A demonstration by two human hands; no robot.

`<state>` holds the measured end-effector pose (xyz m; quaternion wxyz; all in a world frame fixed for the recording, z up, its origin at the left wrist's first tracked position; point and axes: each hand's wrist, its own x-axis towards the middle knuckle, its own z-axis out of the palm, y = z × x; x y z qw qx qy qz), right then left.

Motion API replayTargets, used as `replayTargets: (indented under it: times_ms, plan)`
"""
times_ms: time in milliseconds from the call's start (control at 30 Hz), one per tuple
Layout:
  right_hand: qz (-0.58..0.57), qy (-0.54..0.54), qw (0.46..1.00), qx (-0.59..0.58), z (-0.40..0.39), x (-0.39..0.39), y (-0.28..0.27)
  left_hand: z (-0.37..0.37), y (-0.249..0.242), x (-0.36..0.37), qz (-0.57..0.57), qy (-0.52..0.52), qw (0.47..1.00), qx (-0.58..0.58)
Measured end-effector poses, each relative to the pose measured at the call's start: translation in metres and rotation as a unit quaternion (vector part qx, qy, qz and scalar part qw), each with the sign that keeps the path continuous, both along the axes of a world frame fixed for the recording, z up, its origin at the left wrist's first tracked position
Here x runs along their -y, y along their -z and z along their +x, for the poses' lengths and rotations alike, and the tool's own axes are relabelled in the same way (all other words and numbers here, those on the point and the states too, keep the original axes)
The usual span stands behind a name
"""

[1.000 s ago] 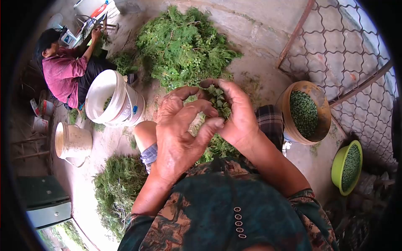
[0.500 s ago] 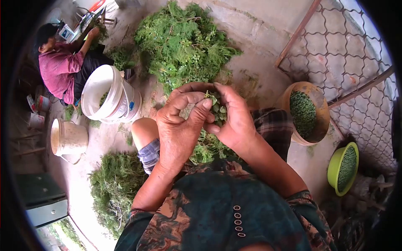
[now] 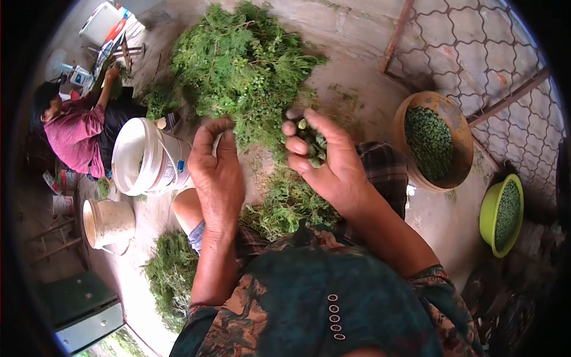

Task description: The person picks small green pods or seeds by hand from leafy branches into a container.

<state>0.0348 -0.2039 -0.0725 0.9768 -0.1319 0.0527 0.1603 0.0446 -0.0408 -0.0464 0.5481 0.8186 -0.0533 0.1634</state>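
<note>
My right hand (image 3: pixel 333 157) is cupped, its fingers curled round a handful of small green cones (image 3: pixel 313 146) that look picked from evergreen sprigs. My left hand (image 3: pixel 217 172) is apart from it to the left, with fingers bent and a gap between thumb and forefinger; nothing shows in it. Below and between the hands, green evergreen sprigs (image 3: pixel 291 202) lie at my lap. Beyond them is a large heap of leafy evergreen branches (image 3: pixel 238 65) on the floor.
On the right stand a round tub (image 3: pixel 461 146) and a lime-green basin (image 3: pixel 486 223), both holding green cones. White bucket (image 3: pixel 134 157) and smaller pail (image 3: pixel 113 217) are at left, near a seated person (image 3: pixel 77 134) handling greenery. More branches (image 3: pixel 169 268) lie lower left. Wire mesh (image 3: pixel 464 53) borders the right.
My hands were close together over the green bunch; now they are apart. The left has moved left and the green cones stay in my right hand. The view has shifted slightly.
</note>
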Motion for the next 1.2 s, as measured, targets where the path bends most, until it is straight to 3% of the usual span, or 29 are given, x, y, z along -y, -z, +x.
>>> replayTargets:
  times_ms: [33,100,167,233,500,667,733,833,900,967,1200]
  plan:
    - [0.012,0.008,1.000,-0.015,-0.002,0.003,-0.002,0.000,0.000,0.000,0.000,0.006,1.000,0.000]
    - [0.011,0.037,0.999,-0.001,-0.004,0.004,-0.004,-0.001,-0.005,0.002,0.202,-0.071,0.970,0.113]
    - [0.049,0.079,0.995,-0.037,-0.006,0.003,-0.012,-0.009,-0.017,0.007,0.151,-0.053,0.983,0.096]
    - [0.061,0.078,0.994,-0.044,-0.011,0.003,-0.016,-0.016,-0.021,0.011,0.149,0.108,0.967,0.175]
    - [0.046,0.069,0.996,-0.030,-0.015,0.003,-0.015,-0.023,-0.022,0.042,0.298,0.191,0.922,0.156]
    - [0.030,0.080,0.996,-0.013,-0.015,0.000,-0.008,-0.023,-0.017,0.050,0.257,0.164,0.936,0.177]
    - [0.036,0.074,0.996,-0.027,-0.015,0.000,-0.007,-0.026,-0.016,0.055,0.012,0.160,0.987,-0.032]
    - [0.042,0.052,0.996,-0.056,-0.020,0.003,-0.005,-0.014,-0.009,0.046,0.064,0.139,0.988,0.029]
    - [0.042,0.035,0.996,-0.067,-0.021,0.005,-0.004,-0.017,-0.015,0.048,0.005,0.131,0.991,-0.035]
    - [0.074,0.012,0.996,-0.051,-0.021,0.004,0.000,-0.019,-0.021,0.049,-0.182,0.147,0.952,-0.198]
    - [0.042,-0.018,0.997,-0.058,-0.021,0.011,0.009,-0.012,-0.011,0.045,-0.215,0.153,0.955,-0.136]
